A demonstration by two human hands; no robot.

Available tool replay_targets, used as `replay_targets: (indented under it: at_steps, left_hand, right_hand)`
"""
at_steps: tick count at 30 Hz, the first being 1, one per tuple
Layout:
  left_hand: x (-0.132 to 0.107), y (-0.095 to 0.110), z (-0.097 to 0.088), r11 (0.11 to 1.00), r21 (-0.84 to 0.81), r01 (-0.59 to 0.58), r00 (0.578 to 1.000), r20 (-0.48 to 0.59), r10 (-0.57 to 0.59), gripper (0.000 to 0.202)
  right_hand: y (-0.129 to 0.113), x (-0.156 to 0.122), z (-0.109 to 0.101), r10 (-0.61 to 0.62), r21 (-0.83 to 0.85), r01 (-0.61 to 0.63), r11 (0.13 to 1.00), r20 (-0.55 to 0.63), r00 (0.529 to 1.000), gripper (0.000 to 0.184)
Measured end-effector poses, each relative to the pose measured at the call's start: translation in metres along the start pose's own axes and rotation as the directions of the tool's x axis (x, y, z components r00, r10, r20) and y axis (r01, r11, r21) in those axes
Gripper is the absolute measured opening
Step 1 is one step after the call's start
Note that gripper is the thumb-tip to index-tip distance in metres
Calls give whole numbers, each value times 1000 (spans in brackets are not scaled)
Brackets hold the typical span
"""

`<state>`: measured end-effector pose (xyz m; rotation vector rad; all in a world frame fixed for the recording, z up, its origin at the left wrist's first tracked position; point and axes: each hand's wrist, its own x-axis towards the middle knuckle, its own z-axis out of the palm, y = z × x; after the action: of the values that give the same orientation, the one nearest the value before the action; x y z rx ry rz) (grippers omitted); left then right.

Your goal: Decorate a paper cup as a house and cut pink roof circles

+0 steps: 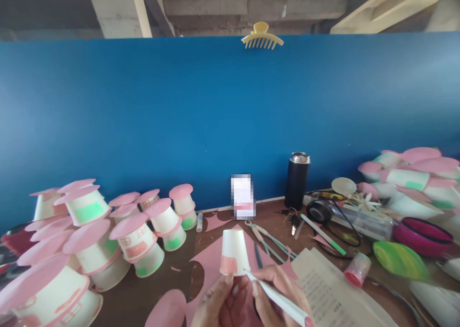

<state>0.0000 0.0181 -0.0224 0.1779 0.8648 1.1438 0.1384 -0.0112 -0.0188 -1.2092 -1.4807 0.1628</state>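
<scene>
My left hand (219,300) grips an upside-down white paper cup (234,250) with a pink patch on its side, low in the middle of the view. My right hand (276,293) is closed round a white marker pen (276,298), whose tip touches the cup's lower rim by the pink patch. Pink paper sheets (210,264) lie on the brown table under both hands.
Stacks of decorated cups with pink round tops (89,241) fill the left and more cups (413,178) the far right. Scissors (266,238), a black flask (297,180), a printed sheet (330,293), tape roll (318,211), magenta bowl (424,236) and green lid (398,259) lie right. A blue wall stands behind.
</scene>
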Motion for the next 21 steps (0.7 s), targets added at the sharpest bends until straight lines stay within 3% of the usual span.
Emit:
replay_targets:
  at_steps: [5, 11, 21]
  left_hand:
    - [-12, 6, 9, 1000, -4, -14, 997, 78, 15, 15]
    - [-20, 7, 14, 999, 20, -33, 988, 155, 29, 6]
    - [-20, 5, 11, 998, 36, -46, 979, 200, 38, 9]
  right_hand:
    - [-5, 4, -9, -62, 50, 59, 997, 56, 996, 12]
    - [-13, 7, -17, -88, 34, 84, 996, 138, 987, 7]
    - [-17, 12, -19, -153, -18, 156, 988, 108, 982, 8]
